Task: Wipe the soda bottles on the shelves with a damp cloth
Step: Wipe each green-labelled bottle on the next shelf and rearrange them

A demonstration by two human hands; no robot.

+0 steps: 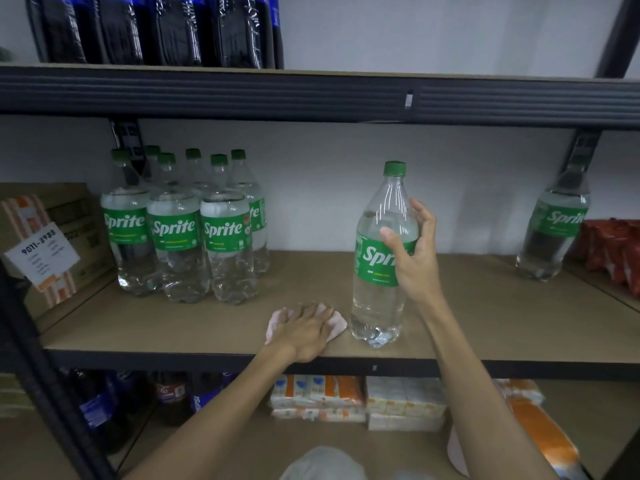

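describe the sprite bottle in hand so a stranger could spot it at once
On the rack's middle shelf, between the cluster of Sprite bottles at left and a lone bottle at far right, one Sprite bottle stands near the front edge. It alone has the right hand round it, with the pink cloth under the left hand beside it.

Right hand (414, 261) grips upright Sprite bottle (379, 271); left hand (304, 329) presses pink cloth (337, 323) on shelf (485, 323).
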